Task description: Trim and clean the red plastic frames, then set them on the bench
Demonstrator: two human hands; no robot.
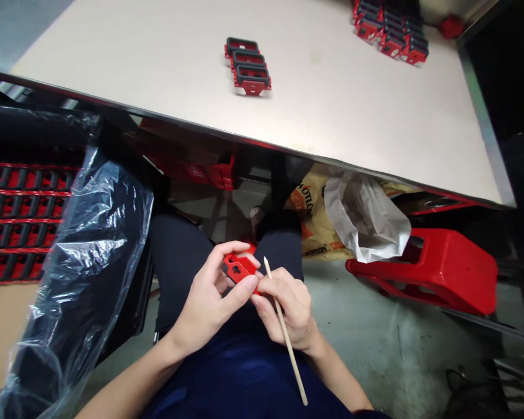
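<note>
The red part (238, 270) is held over the lap, its glossy face with a black insert turned up, clasped by the curled fingers and thumb of the left hand (205, 305), so it's kept steady and in easy view, by the look of it. A thin wooden stick (286, 337) is pinched pen-style by the fingers and thumb of the right hand (290, 308), with its pale pointed tip standing just beside the part and its long end running down past the wrist. Those right fingers seem to be pressed against the part's edge too, probably for bracing, though that's hard to tell. The forearms are kept in close, with the dark trousers (174, 256) underneath. Further out, a clear plastic sheet (91, 244) is bunched on the left beside rows of matching red-and-black parts (21, 221), apparently kept bagged up. Three more parts (248, 64) are lined up, overlapping, on the pale smooth table (332, 105), and a bigger batch (390, 32) is packed at its far edge. A chunky red plastic stool (423, 270) sits on the floor to the right, by a crumpled white bag (367, 218) and a yellow sack (310, 215).
</note>
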